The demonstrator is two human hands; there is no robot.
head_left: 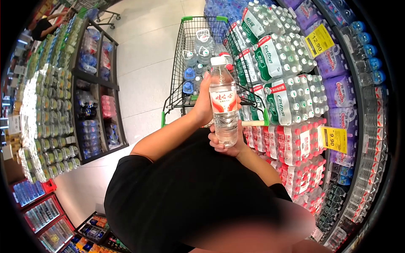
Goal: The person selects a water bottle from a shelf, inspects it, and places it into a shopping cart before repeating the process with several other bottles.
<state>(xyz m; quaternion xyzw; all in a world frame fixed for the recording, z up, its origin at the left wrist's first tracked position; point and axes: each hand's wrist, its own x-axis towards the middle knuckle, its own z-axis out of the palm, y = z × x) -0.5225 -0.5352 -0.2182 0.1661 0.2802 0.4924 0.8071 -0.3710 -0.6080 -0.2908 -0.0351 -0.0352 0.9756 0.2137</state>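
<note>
A clear plastic water bottle (225, 120) with a white cap and a red-and-white label stands nearly upright in front of me. My left hand (205, 101) is wrapped round its side at label height, partly hidden behind it. Lower down, my right hand (232, 145) grips the bottle near its base. Just beyond the bottle is a black wire shopping cart (177, 55) with green corners. Inside the cart are several large clear water jugs (203, 55) and blue-capped bottles (188, 87).
Shrink-wrapped packs of green-labelled water bottles (274, 57) are stacked on the right, above red-capped packs (295, 145). Yellow price tags (319, 40) hang beside them. A dark shelf unit (99, 78) with packed drinks stands left, across the tiled floor (141, 80). Another person (44, 27) is at the far left.
</note>
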